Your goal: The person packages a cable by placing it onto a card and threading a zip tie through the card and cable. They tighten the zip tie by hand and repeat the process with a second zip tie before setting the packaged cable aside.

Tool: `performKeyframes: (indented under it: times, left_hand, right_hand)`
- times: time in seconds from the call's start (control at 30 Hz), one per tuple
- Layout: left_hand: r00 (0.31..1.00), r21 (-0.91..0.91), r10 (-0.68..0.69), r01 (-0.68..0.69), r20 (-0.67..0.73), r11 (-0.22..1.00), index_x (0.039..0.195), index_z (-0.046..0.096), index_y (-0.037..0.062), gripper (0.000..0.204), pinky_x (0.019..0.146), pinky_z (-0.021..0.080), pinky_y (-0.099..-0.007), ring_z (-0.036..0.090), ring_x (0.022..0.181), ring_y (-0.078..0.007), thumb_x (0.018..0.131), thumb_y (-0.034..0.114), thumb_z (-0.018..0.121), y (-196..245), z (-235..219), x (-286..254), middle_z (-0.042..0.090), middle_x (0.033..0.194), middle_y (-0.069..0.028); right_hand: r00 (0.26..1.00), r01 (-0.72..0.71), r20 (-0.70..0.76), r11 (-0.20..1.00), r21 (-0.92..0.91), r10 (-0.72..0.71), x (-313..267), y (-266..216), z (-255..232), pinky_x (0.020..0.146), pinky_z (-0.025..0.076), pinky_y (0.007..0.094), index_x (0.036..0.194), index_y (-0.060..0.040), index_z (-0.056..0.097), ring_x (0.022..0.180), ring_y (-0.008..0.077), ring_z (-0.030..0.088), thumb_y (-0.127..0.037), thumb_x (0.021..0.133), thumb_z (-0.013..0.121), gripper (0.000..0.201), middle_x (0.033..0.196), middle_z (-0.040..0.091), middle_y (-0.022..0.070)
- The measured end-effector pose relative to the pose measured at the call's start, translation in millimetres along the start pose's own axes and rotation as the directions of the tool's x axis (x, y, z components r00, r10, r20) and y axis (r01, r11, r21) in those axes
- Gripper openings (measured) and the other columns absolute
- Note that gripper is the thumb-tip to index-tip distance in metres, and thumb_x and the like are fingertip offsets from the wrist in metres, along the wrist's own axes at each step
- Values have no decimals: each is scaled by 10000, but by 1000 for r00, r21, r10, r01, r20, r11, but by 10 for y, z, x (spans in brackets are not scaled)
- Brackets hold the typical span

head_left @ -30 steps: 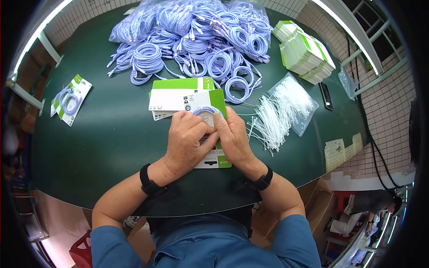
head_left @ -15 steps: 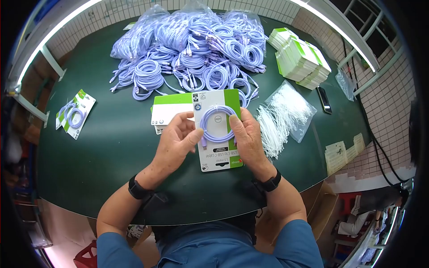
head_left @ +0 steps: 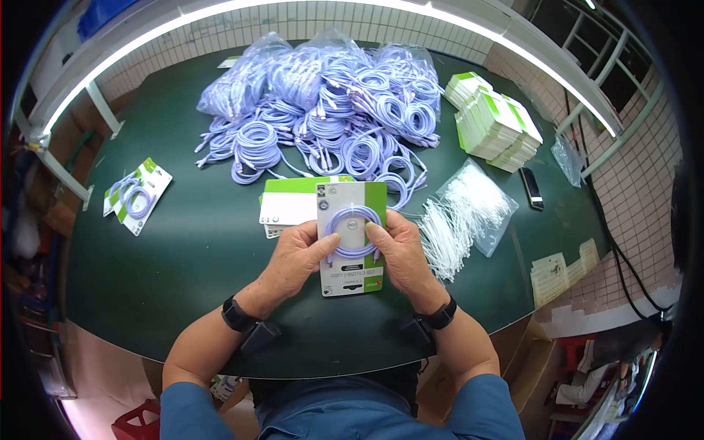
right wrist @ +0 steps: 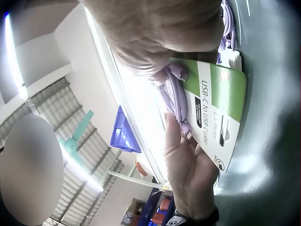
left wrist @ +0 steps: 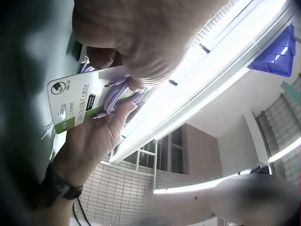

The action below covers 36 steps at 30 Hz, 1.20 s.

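A white and green card (head_left: 352,282) is held upright in front of the body, with a coiled lilac cable (head_left: 355,250) fixed on its face. My left hand (head_left: 287,265) grips the card's left edge, thumb on the coil. On the opposite edge my right hand (head_left: 408,258) pinches card and coil, thumb in front and fingers behind. Both cable plugs lie below the coil, seen closely in the right wrist view beside the card's printed text (right wrist: 205,113). The left wrist view shows the same card (left wrist: 70,101) between both hands.
Behind the held card lie more cards (head_left: 287,208). A heap of lilac cables (head_left: 323,110) fills the back; stacked cards (head_left: 499,125), a bag of white ties (head_left: 469,213) and a phone (head_left: 532,188) are at right. Cards with cables (head_left: 139,198) lie at left.
My left hand has moved from over the coil to the card's left edge, at first loose and now gripping. The card has come into full view, and the head view has shifted.
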<state>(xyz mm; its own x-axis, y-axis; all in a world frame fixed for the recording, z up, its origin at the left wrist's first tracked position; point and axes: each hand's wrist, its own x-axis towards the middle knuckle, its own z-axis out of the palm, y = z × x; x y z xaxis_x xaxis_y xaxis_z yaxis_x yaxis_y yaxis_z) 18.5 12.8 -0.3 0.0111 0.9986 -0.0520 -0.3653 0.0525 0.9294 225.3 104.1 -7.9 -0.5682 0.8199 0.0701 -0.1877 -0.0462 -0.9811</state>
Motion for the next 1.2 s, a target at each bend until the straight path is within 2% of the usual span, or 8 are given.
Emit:
performKeyframes:
  times: [0.17, 0.3, 0.43, 0.73, 0.87, 1.1, 1.17, 1.2]
  left_hand:
    - [998, 399, 55, -61, 24, 915, 1267, 713, -31, 295, 789, 561, -285, 651, 891, -71, 1073, 186, 666, -48, -147, 77, 749, 1051, -37]
    - [999, 268, 43, -45, 16, 962, 1223, 716, -16, 285, 699, 546, -256, 650, 824, -62, 1064, 219, 697, 173, -126, -29, 743, 1009, -28]
    - [990, 267, 57, -20, -130, 964, 1194, 717, 8, 276, 587, 539, -229, 676, 766, -75, 1054, 245, 719, 374, -592, -130, 741, 969, -23]
    - [646, -87, 272, -467, -713, 880, 1258, 656, 25, 250, 848, 646, -310, 738, 1018, -186, 1058, 170, 697, 847, -3023, -687, 729, 1156, -85]
    - [642, -219, 63, -350, -765, 911, 1321, 640, -4, 331, 887, 648, -330, 729, 1014, -199, 1052, 174, 714, 794, -2722, -746, 715, 1191, -108]
    - [824, 280, 136, 28, -550, 960, 1368, 639, 7, 369, 894, 636, -357, 734, 1031, -225, 1039, 148, 731, 695, -1941, -32, 713, 1259, -121]
    - [839, 916, 506, -23, -199, 400, 1352, 668, 24, 418, 940, 607, -394, 727, 1061, -257, 950, 75, 774, 774, -1831, 283, 718, 1266, -113]
    - [841, 917, 505, -29, -193, 399, 1352, 668, 24, 418, 940, 607, -394, 727, 1061, -257, 950, 75, 774, 819, -1784, 429, 718, 1266, -113]
  right_hand:
    - [1000, 11, 1, 980, -198, -11, 15, -58, -9, 702, 498, 247, 1236, 12, 715, 836, 56, 627, -215, 1088, 657, 277, 1001, 739, -3]
    - [1000, 16, -8, 990, 140, -15, 57, 143, -159, 664, 485, 211, 1181, 5, 721, 781, 50, 644, -259, 1137, 577, 304, 1019, 762, 37]
    - [991, 6, -135, 999, 52, 1, 23, -234, 35, 661, 533, 237, 1200, -11, 705, 772, 82, 683, -259, 1146, 566, 290, 1046, 766, 64]
    - [991, -127, 19, 983, -136, 131, -8, -183, 87, 631, 521, 211, 1126, -22, 753, 713, 69, 670, -197, 1104, 625, 218, 966, 772, 48]
    - [978, -137, 117, 953, -269, 174, 0, -143, 124, 655, 546, 229, 1134, 22, 752, 731, 76, 681, -154, 1080, 649, 210, 948, 777, 62]
    - [968, -131, 157, 928, -350, 196, 13, -84, 100, 667, 555, 239, 1142, 31, 751, 724, 86, 678, -149, 1064, 673, 211, 948, 778, 68]
    - [969, -129, 156, 928, -349, 193, 18, -104, 96, 668, 555, 240, 1142, 31, 751, 723, 87, 678, -148, 1063, 673, 210, 948, 779, 70]
    - [969, -129, 154, 929, -346, 192, 15, -116, 94, 668, 555, 241, 1142, 31, 751, 723, 88, 679, -146, 1062, 674, 209, 947, 779, 72]
